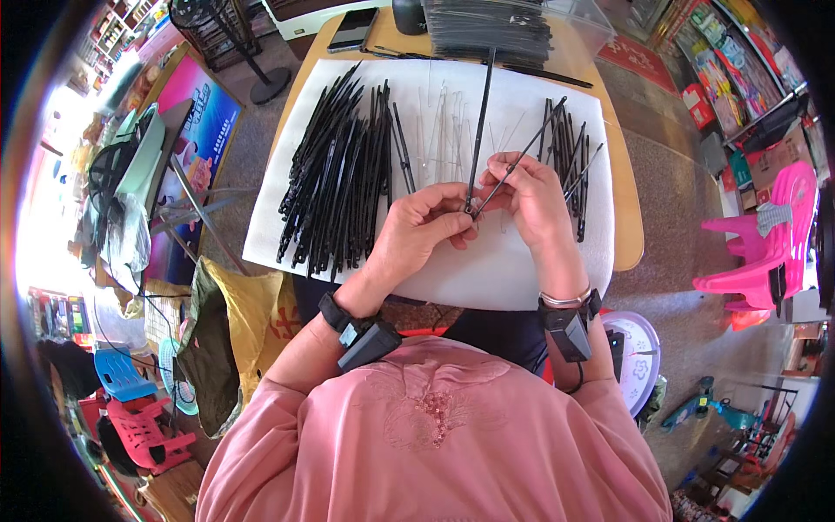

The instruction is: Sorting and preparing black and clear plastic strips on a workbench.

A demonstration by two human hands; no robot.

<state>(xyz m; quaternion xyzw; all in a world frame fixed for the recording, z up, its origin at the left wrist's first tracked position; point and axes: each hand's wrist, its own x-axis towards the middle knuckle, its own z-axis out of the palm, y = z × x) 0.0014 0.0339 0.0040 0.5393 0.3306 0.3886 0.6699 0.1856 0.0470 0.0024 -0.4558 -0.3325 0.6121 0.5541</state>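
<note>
Head view: two thin black rods meet at their lower ends between the hands, just above the near middle of a white sheet (522, 261) spread over a wooden table (628, 217). The left hand (422, 228) is closed, thumb and fingers pinching the joined ends, and holds the upright rod (480, 122), which runs straight away from the person toward the far edge of the sheet. The right hand (532, 198) is also closed, fingertips gripping the slanted rod (531, 148), which leans up and to the right from the same meeting point. What joins the two rods at the pinch is too small to tell.

On the sheet left of the hands lies a large loose pile of black rods (339, 174), fanned out lengthwise. Right of the hands lies a smaller bundle of black rods (570, 148), partly hidden behind the right hand. Between the piles, a scatter of thin clear or silvery pins (444, 122) rests on the sheet.

At the far end of the table stands a clear plastic bin (584, 19) holding a stack of dark flat strips (491, 30). Beside it lie a dark phone (353, 29) and a black rounded object (409, 13). Both wrists carry black strapped devices. A pink plastic chair (765, 244) stands on the floor to the right.
</note>
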